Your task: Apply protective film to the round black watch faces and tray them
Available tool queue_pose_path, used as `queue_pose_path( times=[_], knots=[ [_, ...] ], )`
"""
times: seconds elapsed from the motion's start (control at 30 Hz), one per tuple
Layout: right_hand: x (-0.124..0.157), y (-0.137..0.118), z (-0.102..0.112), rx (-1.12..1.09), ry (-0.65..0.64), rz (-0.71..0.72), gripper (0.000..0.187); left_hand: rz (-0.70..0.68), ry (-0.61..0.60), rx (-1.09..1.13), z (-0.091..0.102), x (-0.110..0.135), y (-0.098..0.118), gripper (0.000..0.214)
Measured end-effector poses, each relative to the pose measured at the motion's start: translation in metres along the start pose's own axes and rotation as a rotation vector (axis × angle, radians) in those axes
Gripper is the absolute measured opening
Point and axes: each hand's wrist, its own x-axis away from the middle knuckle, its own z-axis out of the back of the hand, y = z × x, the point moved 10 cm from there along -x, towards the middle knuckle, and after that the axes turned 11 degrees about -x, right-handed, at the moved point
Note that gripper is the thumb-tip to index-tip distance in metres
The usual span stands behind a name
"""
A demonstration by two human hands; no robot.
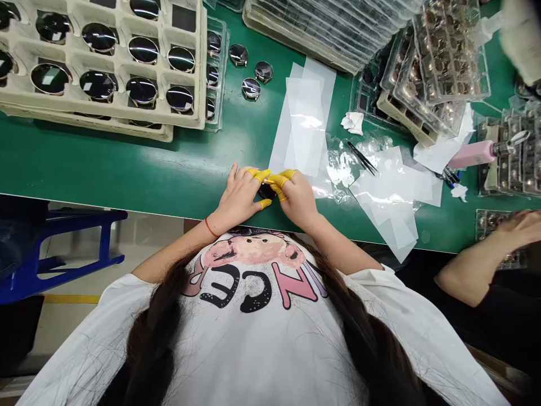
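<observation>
Both my hands meet at the front edge of the green workbench (127, 169), and yellow finger cots cover several fingertips. Between them sits a small dark round lens piece (266, 192), probably part of a pair of sunglasses, mostly hidden by my fingers. My left hand (239, 194), with a red string on its wrist, grips it from the left. My right hand (296, 197) grips it from the right. Just beyond my hands lie translucent plastic film sheets (301, 118). Three loose dark round lenses (251, 88) rest farther up.
A cream pulp tray (105, 96) holds rows of dark sunglasses at the far left. Clear trays of gold-toned parts (450, 51) stack at the right, beside black tweezers (362, 158) and a pink bottle (471, 155). A co-worker's hand (518, 228) rests at the right edge.
</observation>
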Motion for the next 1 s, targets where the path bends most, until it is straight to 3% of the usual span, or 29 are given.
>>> queue_pose_path(
  times=[0.1, 0.23, 0.33, 0.47, 0.67, 0.77, 0.87, 1.0],
  knots=[
    [0.013, -0.016, -0.008, 0.144, 0.07, 0.102, 0.032, 0.023, -0.022, -0.025, 0.0, -0.001, 0.001, 0.039],
    [0.028, -0.045, -0.006, 0.213, 0.206, 0.297, 0.026, 0.022, -0.013, -0.009, 0.0, -0.001, 0.001, 0.044],
    [0.039, -0.055, -0.002, 0.193, 0.246, 0.36, 0.021, 0.021, -0.009, -0.023, 0.001, 0.0, 0.002, 0.042],
    [0.047, -0.052, 0.0, 0.11, 0.232, 0.338, 0.021, 0.01, -0.006, -0.049, 0.002, 0.002, 0.005, 0.049],
    [0.036, -0.023, 0.015, -0.023, 0.237, 0.176, 0.024, -0.024, -0.015, -0.083, 0.002, 0.001, 0.007, 0.05],
    [0.028, -0.015, 0.008, 0.032, 0.147, 0.152, 0.026, -0.013, -0.009, -0.092, 0.002, 0.001, 0.005, 0.051],
    [0.03, -0.021, -0.008, 0.137, 0.071, 0.182, 0.027, -0.008, -0.013, -0.106, 0.0, 0.001, 0.004, 0.048],
    [0.046, -0.042, -0.008, 0.259, 0.194, 0.257, 0.025, -0.007, -0.031, -0.146, -0.003, 0.001, 0.005, 0.051]
  ],
)
